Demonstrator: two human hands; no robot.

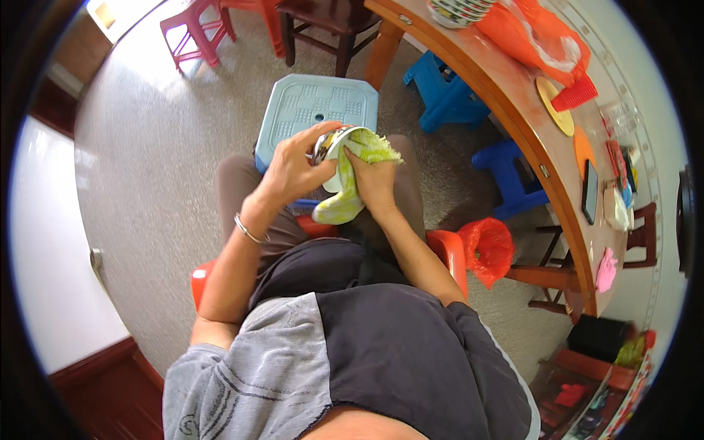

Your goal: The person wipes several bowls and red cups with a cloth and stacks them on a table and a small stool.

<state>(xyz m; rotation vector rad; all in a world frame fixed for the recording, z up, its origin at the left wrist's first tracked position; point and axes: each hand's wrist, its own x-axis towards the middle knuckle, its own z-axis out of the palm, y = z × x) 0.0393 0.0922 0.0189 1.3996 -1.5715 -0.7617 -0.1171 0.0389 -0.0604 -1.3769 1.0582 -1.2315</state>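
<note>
My left hand [289, 162] grips a white bowl [328, 144] with a coloured pattern on its outside, tilted so that its mouth turns to the right. A green and white cloth [347, 190] is bunched in my right hand [374, 179], which presses it against the bowl's rim and inside. Part of the cloth hangs down below the bowl over my lap. The fingers of my right hand are partly hidden by the cloth. Just beyond my hands stands a light blue plastic stool [319, 104] with a hole in its top.
At right a long wooden table [542, 165] bears stacked patterned bowls [459, 12], an orange plastic bag [536, 41], red cups [575, 93] and a phone [589, 191]. Blue stools [509, 176] stand beneath it. A red-bagged bin [487, 250] is beside my red chair [448, 256].
</note>
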